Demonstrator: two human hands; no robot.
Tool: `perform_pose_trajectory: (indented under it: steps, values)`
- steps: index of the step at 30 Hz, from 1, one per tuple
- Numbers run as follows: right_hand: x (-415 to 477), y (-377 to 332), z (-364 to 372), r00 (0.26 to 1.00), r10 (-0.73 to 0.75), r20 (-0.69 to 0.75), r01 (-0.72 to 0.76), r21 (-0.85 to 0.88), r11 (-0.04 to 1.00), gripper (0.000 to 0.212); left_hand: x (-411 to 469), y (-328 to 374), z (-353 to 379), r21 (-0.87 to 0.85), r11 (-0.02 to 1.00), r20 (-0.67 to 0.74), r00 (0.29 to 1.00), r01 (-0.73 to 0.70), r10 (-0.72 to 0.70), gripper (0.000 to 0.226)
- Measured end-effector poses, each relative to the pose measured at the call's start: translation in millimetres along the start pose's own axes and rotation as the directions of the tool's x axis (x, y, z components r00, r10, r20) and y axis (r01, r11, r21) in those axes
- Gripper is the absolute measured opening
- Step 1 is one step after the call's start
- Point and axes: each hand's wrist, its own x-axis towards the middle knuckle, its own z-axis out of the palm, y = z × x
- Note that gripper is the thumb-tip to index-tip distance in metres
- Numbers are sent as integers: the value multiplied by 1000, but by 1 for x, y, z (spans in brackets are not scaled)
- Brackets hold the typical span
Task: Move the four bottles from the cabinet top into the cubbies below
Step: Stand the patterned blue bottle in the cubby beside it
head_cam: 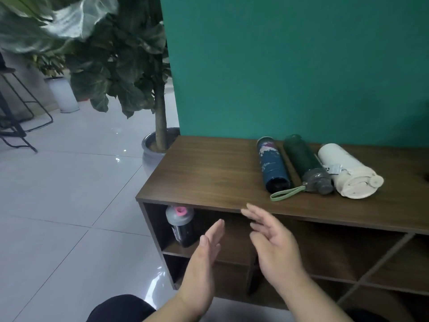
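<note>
Both empty and open, palms facing each other: left hand (204, 254) and right hand (271, 242), apart in front of the cabinet (209, 177). Lying side by side on the cabinet top: blue bottle (272, 165), dark green bottle (306, 162) with pale green loop, white bottle (348, 170). Upright in the upper left cubby (209, 231): black bottle (181, 225) with grey lid and pink cap.

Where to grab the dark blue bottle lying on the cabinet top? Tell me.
Grip the dark blue bottle around mid-body, from above. It lies flat with its left side clear, while the green bottle crowds its right; probably easiest for the right hand.
</note>
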Motion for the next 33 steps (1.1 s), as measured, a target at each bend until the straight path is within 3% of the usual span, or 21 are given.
perform_pose_trajectory:
  steps: [6, 14, 19, 24, 27, 30, 33]
  values:
    - [49, -24, -42, 972, -12, -234, 24, 48, 999, 55, 52, 39, 32, 59, 987, 50, 988, -149, 146, 79]
    - [113, -28, -53, 979, 39, -201, -53, -67, 996, 60, 131, 53, 77, 71, 995, 151, 987, -69, 58, 87]
    - [125, -21, -53, 992, -1, -127, -32, -257, 966, 62, 160, 37, 87, 133, 991, 209, 978, -21, -7, 104]
    - [128, -22, -45, 998, -6, -55, -24, -527, 849, 70, 160, 40, 89, 124, 992, 254, 967, 2, -33, 120]
    - [124, -26, -41, 997, -18, -77, -17, -431, 902, 65, 152, 44, 87, 81, 997, 244, 970, -3, -17, 116]
    - [111, -33, -40, 987, -43, -155, 10, -209, 978, 66, 141, 53, 82, 65, 993, 187, 979, -98, 84, 99]
    - [90, -41, -32, 981, -50, -190, 51, -2, 999, 77, 130, 67, 74, 118, 972, 206, 963, -202, 175, 111]
